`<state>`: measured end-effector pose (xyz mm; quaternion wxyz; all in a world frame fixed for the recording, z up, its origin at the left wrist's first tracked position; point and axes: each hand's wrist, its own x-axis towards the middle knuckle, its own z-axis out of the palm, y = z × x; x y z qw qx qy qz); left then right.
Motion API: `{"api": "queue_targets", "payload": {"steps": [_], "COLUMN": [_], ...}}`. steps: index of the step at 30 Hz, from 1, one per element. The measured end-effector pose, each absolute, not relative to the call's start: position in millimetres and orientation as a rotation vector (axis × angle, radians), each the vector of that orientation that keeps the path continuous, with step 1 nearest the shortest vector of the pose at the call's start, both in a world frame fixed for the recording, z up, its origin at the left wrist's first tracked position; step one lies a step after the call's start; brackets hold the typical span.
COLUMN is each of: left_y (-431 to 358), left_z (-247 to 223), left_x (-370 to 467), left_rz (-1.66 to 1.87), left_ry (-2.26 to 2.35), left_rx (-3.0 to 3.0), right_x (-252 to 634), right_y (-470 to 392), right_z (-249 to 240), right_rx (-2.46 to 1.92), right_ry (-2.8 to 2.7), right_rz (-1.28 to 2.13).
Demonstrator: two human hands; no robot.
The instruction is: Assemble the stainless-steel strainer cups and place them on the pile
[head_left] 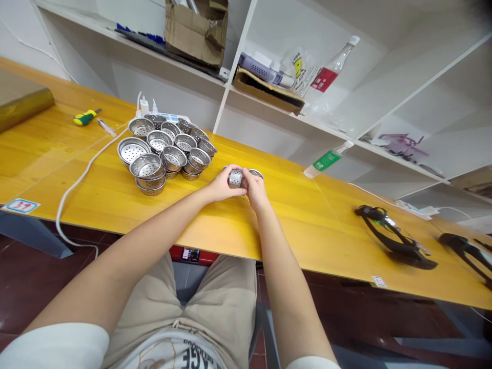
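Observation:
Both of my hands meet over the yellow table. My left hand (226,186) has its fingers wrapped round a small perforated metal cup (235,178). On the cup's right side, my right hand (254,189) touches it with closed fingers. Just behind my right hand, the rim of another metal cup (256,174) shows, mostly hidden by the hand. Stacks of similar perforated metal cups (173,158) stand to the left of my hands.
A white cable (73,187) crosses the yellow table (215,230) at left, near a green-yellow screwdriver (85,117). A bottle with a green label (326,160) lies toward the back right. Black headsets (395,238) rest at right. White shelves (269,123) stand behind.

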<state>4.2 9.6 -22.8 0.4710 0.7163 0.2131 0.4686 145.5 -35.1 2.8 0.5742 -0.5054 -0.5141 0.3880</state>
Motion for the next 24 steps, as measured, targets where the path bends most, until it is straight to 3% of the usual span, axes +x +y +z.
{"api": "queue_targets", "payload": {"steps": [24], "left_y": [7], "left_z": [-7], "left_x": [2], "left_rz": [0.997], "left_ry": [0.588], "left_rx": [0.859], "right_x": [122], "right_y": [-44], "right_z": [23], "right_rx": [-1.198], "right_ry": [-1.191], "right_rz": [1.276]}}
